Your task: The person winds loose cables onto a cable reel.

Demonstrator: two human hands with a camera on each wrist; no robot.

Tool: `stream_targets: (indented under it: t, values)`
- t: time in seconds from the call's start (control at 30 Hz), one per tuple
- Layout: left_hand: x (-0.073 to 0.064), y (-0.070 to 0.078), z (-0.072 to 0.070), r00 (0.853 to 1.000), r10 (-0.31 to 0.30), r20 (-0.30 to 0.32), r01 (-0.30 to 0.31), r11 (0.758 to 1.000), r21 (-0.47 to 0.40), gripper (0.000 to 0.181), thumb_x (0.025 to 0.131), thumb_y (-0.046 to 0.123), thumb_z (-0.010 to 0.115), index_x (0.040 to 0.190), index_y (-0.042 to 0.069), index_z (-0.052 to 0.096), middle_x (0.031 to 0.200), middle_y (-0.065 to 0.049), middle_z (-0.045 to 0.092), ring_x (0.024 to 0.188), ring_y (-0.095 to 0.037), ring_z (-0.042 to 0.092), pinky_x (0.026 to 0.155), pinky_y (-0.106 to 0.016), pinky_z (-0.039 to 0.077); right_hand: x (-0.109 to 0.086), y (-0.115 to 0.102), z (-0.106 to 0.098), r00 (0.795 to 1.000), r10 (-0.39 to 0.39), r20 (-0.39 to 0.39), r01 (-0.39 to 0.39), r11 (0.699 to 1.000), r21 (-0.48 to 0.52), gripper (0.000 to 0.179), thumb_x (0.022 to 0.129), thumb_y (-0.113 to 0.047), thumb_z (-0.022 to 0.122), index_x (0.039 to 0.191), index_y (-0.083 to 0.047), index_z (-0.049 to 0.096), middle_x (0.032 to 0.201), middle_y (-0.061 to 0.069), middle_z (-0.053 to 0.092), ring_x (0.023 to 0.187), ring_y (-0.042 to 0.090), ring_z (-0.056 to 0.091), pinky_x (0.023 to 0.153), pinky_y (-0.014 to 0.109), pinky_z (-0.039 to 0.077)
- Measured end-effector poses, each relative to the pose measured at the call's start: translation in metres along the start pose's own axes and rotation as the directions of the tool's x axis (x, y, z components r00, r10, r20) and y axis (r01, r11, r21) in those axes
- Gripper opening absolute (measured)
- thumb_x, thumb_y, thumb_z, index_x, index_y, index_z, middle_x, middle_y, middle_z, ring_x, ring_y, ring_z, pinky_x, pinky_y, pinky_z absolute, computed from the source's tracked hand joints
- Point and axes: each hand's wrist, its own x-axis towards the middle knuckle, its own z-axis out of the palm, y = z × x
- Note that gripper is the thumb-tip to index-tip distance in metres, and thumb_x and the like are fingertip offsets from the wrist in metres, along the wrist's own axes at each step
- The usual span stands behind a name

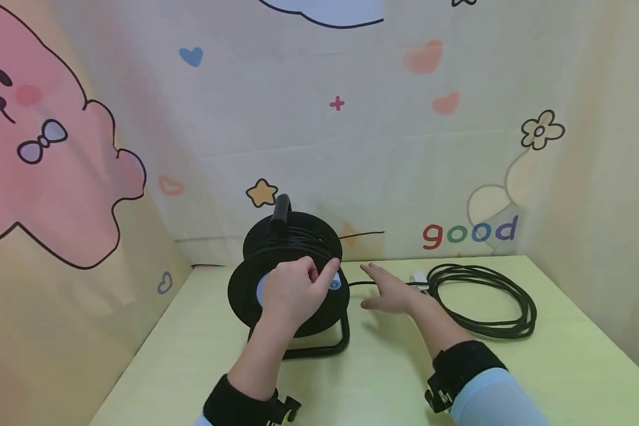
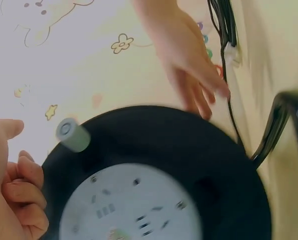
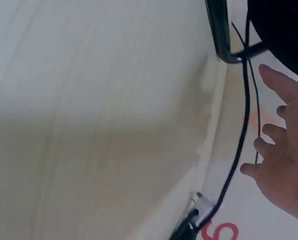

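Observation:
A black cable reel (image 1: 245, 296) stands on the table, its drum wound with black cable. My left hand (image 1: 293, 290) is in front of the reel's face, fingers curled in and thumb stretched out, holding nothing. In the left wrist view, a pale crank knob (image 2: 75, 136) sticks out of the reel just beside that thumb, apart from it. My right hand (image 1: 394, 291) hovers to the right of the reel with fingers spread, close to the cable (image 1: 363, 283) that runs off the drum. In the right wrist view, that cable passes in front of the fingertips without being gripped.
A loose coil of black cable (image 1: 527, 310) lies on the right of the table (image 1: 394, 378), with a white plug (image 1: 418, 277) at its left side. The reel has a carry handle (image 1: 281, 213) on top and a tubular stand (image 1: 319, 351) below. A patterned curtain (image 1: 309, 130) hangs behind.

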Motion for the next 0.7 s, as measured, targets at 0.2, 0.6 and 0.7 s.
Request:
stream_targets:
  t: [0.2,0.6,0.7]
  values:
    - [-0.009,0.002,0.02,0.99,-0.116,0.083,0.117,0.993,-0.008,0.059,0.089,0.065,0.049,0.052,0.019,0.046,0.045,0.007,0.041,0.043,-0.011,0.042,0.037,-0.028,0.032,0.011,-0.001,0.024,0.997,0.083,-0.005,-0.083,0.987,-0.134,0.085,0.084,-0.04,0.071,0.151,-0.012,0.026,0.151,0.016,0.029,0.136,0.038,0.019,0.099,0.074,0.009]
    - [-0.015,-0.002,0.039,0.994,-0.084,0.069,0.083,0.996,0.024,0.054,0.094,0.047,0.052,0.049,0.017,0.042,0.043,0.007,0.034,0.04,-0.011,0.04,0.036,-0.028,0.028,0.008,-0.006,0.036,0.992,0.076,-0.1,-0.107,0.925,-0.364,0.034,0.097,-0.039,0.053,0.125,-0.02,0.061,0.105,0.004,0.058,0.099,0.027,0.052,0.08,0.052,0.038]
    - [-0.014,-0.002,0.042,0.995,-0.072,0.067,0.07,0.997,0.036,0.053,0.094,0.045,0.051,0.049,0.018,0.041,0.043,0.007,0.033,0.04,-0.01,0.039,0.035,-0.027,0.027,0.007,-0.003,0.035,0.992,0.037,-0.123,-0.08,0.927,-0.367,0.02,0.098,-0.034,0.052,0.107,-0.022,0.065,0.09,-0.001,0.059,0.089,0.024,0.056,0.072,0.049,0.039]
